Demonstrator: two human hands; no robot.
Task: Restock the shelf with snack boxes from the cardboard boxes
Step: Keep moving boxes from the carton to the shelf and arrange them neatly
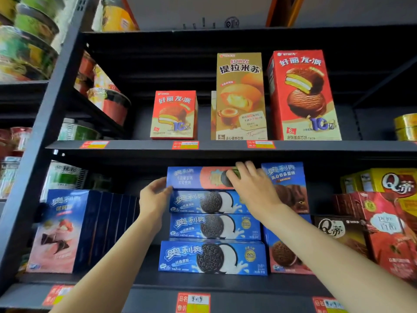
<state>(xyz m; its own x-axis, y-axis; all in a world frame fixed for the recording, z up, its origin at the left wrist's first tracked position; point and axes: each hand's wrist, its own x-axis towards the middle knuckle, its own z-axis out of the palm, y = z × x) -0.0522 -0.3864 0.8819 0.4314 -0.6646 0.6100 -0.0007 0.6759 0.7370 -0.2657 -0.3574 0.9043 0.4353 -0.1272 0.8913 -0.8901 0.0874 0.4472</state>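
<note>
I see both hands up at the lower shelf (225,282), working the top box of a stack of four flat cookie boxes. That top cookie box (198,178), blue at its left and salmon pink toward its right, lies flat on three blue cookie boxes (214,229) with the black sandwich biscuit printed on them. My left hand (153,197) grips the top box at its left end, at about 9 o'clock from it, fingers curled on the edge. My right hand (252,184) lies over the box's right end at 3 o'clock, fingers bent across the front face and hiding its corner.

At 9 o'clock of the stack stands a row of upright pink and navy boxes (61,231). At 3 o'clock, blue boxes with a brown cake picture (286,188) stand just beside my right hand. On the upper shelf (225,145), at 12 o'clock, stand a small red pie box (173,115), a tall gold box (240,96) and a tall red pie box (302,96).
</note>
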